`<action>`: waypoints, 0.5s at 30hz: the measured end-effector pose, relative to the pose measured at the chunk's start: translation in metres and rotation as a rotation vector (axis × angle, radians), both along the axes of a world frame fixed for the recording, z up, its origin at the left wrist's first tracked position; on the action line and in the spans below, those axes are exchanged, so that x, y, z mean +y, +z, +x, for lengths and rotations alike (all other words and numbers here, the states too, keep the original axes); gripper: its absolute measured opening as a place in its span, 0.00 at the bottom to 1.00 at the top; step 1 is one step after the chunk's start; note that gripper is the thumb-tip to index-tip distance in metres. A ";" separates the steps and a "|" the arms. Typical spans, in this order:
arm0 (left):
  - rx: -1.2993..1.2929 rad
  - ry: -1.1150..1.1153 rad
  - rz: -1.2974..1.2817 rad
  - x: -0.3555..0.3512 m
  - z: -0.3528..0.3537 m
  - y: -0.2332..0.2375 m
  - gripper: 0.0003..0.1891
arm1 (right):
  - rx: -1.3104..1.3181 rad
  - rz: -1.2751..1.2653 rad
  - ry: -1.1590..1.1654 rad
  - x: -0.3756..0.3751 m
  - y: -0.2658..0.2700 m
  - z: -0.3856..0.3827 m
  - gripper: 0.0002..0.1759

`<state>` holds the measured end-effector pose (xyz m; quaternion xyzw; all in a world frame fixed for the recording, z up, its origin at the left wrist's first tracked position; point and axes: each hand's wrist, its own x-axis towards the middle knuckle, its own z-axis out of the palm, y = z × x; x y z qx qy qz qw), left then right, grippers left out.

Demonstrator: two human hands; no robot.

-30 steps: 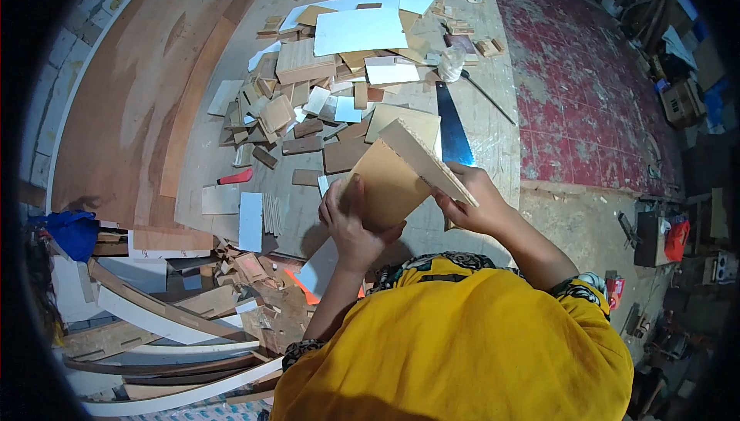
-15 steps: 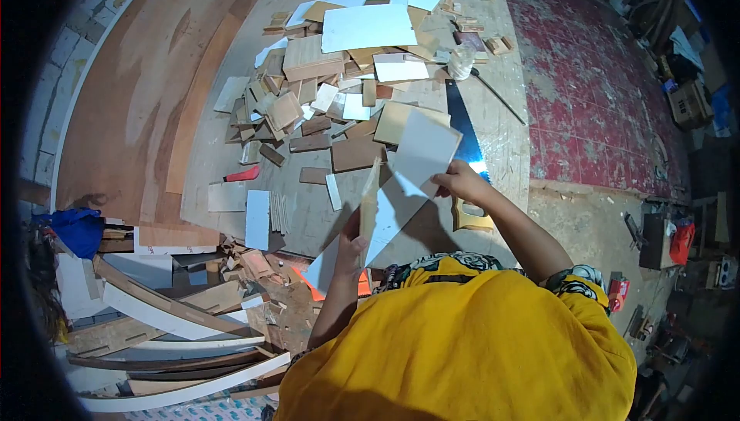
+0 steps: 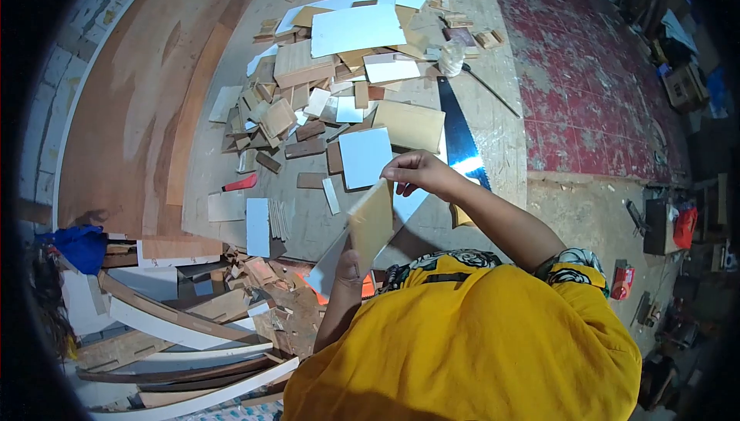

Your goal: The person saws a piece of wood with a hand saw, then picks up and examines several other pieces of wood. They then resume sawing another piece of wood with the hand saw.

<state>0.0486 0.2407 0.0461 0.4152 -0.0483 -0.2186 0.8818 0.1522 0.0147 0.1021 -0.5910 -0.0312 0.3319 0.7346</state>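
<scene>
Starting at the fingers of the right hand: they're curled in with the tips close together, right at the edge of a white square panel lying flat just above the middle of the frame. Honestly I can't tell whether they're pinching a corner or holding nothing at all.

The left hand is easier to read. Its fingers are clamped on the bottom edge of a tan board, which stands tilted on edge in the lower middle of the frame, up off the bench.

My guess is this is sorting through offcuts, with one piece down flat and the other in hand being looked over. A next move would need the right hand to get clear of the white panel without shoving it, and the tan board would want a second grip before it gets turned or put anywhere.

Further out, there's a handsaw just right of the panel, blade running toward the top of the frame. A big heap of wood scraps fills the upper middle.
</scene>
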 end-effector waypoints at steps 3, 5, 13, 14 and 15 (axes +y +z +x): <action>-0.331 -0.012 0.395 -0.001 0.011 -0.003 0.52 | 0.027 0.141 -0.129 -0.013 -0.011 -0.011 0.18; -0.588 0.015 0.811 -0.015 0.014 0.027 0.54 | 0.101 0.230 -0.208 -0.028 -0.021 -0.016 0.17; -0.949 0.095 1.260 -0.043 0.011 0.040 0.49 | 0.064 0.102 -0.397 -0.056 -0.035 -0.037 0.14; -0.911 0.069 1.219 -0.043 0.011 0.035 0.49 | 0.085 0.063 -0.461 -0.062 -0.044 -0.039 0.15; -0.920 0.065 1.219 -0.042 0.011 0.029 0.49 | 0.080 0.069 -0.467 -0.070 -0.053 -0.043 0.15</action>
